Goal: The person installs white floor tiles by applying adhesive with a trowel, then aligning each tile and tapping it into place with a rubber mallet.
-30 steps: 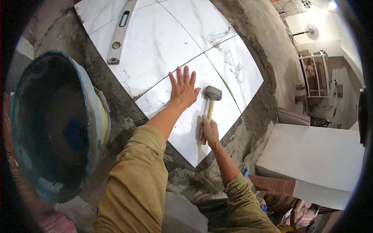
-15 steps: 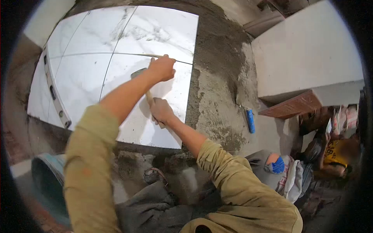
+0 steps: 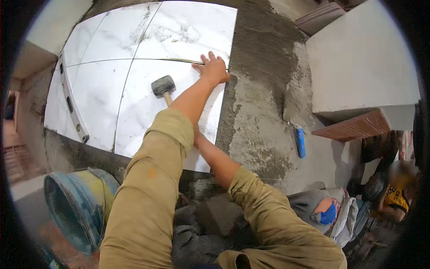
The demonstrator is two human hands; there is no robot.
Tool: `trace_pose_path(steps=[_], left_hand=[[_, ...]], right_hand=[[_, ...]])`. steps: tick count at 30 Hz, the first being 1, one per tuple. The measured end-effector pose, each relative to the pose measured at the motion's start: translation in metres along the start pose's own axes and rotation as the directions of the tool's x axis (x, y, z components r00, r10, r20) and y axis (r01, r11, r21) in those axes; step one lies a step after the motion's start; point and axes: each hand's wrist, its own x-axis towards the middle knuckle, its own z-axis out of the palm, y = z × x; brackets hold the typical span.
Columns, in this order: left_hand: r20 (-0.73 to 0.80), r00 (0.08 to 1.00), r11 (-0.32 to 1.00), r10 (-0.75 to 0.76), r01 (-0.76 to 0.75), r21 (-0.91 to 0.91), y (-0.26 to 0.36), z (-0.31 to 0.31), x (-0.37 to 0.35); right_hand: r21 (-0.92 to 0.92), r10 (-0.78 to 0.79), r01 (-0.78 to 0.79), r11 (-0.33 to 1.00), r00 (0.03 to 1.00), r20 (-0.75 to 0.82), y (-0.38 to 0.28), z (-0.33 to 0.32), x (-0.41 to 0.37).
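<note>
White marble-patterned floor tiles [image 3: 92, 94] lie side by side in front of me. My left hand [image 3: 214, 71] rests with fingers spread at the joint between two tiles, near their right edge. A thin pale strip [image 3: 181, 60] shows along that joint. A rubber mallet [image 3: 163, 85] with a black head and wooden handle is over the nearer tile. Its handle runs under my left forearm toward my right hand [image 3: 197, 136], which is closed on it, though the fingers are mostly hidden behind that arm.
A spirit level [image 3: 71, 104] lies across the left tiles. At lower left stands a dirty bucket [image 3: 74, 210]. Wet mortar [image 3: 257, 49] borders the tiles on the right, near a trowel with a blue handle [image 3: 300, 142]. A pale block [image 3: 363, 58] and another person [image 3: 394, 197] are farther right.
My left hand has moved right along the joint, and its fingers have spread. The mallet's head now shows fully, while my right hand has become hidden behind my left forearm. The camera view has shifted.
</note>
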Motion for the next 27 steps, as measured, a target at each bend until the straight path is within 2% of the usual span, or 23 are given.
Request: trace_pose_path(steps=[3, 5, 7, 8, 9, 11, 14, 21, 27], left_hand=[[0.037, 0.999, 1.0, 0.003, -0.002, -0.023, 0.002, -0.011, -0.011], [0.046, 0.999, 1.0, -0.014, 0.015, -0.026, -0.001, -0.013, -0.011], [0.045, 0.999, 0.999, -0.005, 0.007, -0.04, -0.006, -0.018, -0.016], [0.06, 0.998, 0.999, 0.022, -0.019, -0.044, -0.006, -0.027, -0.023], [0.052, 0.998, 0.999, 0.025, -0.023, -0.04, -0.007, -0.026, -0.022], [0.011, 1.0, 0.999, 0.03, -0.029, -0.032, -0.007, -0.02, -0.019], [-0.012, 0.998, 0.998, 0.061, -0.061, -0.024, -0.01, -0.019, -0.02], [-0.051, 0.995, 0.995, 0.088, -0.091, -0.043, -0.013, -0.016, -0.018], [-0.063, 0.99, 0.991, 0.129, -0.127, 0.031, -0.012, -0.018, -0.016]], right_hand=[[0.415, 0.102, -0.111, 0.903, 0.994, 0.045, -0.02, -0.003, -0.009], [0.637, 0.163, -0.219, 0.739, 0.976, 0.147, -0.05, -0.009, -0.017], [0.791, 0.22, -0.339, 0.509, 0.94, 0.261, -0.072, -0.004, -0.013], [0.782, 0.213, -0.36, 0.509, 0.933, 0.291, -0.057, 0.004, -0.003], [0.872, -0.029, -0.348, 0.343, 0.924, 0.38, -0.021, 0.01, 0.008], [0.809, 0.136, -0.342, 0.478, 0.939, 0.316, -0.028, 0.013, 0.003], [0.723, 0.193, -0.312, 0.616, 0.95, 0.245, -0.029, 0.02, -0.012], [0.514, 0.168, -0.185, 0.838, 0.983, 0.079, -0.024, 0.025, -0.043], [0.397, 0.117, -0.111, 0.911, 0.993, 0.009, -0.021, 0.028, -0.058]])
